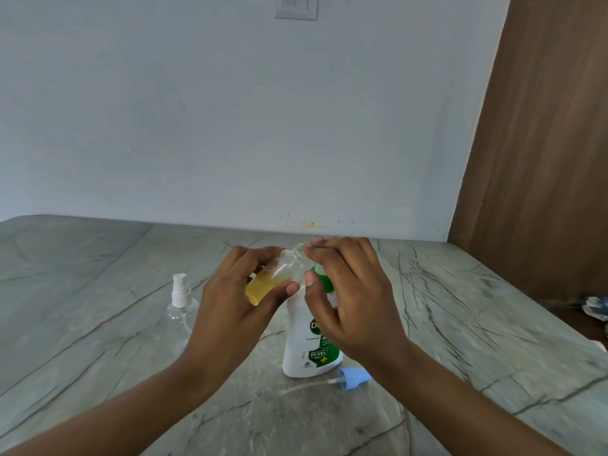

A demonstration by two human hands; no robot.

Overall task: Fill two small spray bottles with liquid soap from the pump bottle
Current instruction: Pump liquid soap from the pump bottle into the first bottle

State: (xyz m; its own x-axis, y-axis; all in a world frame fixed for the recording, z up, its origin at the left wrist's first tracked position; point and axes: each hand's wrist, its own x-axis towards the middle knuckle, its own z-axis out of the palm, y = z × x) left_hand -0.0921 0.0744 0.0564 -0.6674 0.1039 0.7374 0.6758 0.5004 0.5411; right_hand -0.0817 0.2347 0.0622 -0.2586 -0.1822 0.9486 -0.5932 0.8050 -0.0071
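My left hand (pixel 230 301) holds a small clear spray bottle (pixel 279 273) tilted to the right, its cap off and amber soap pooled in its lower half. My right hand (pixel 348 291) rests over the green pump head (pixel 324 279) of the white pump bottle (pixel 304 343), fingers curled at the small bottle's open neck. The pump nozzle is hidden by my fingers. A second clear spray bottle (pixel 182 301) with a white sprayer stands to the left. A blue spray cap (pixel 353 376) with its dip tube lies in front of the pump bottle.
Everything sits on a grey veined marble table (pixel 98 324) against a pale wall. A brown wooden panel (pixel 543 159) rises at the right, with a crumpled item (pixel 595 307) on the floor beyond the table's right edge.
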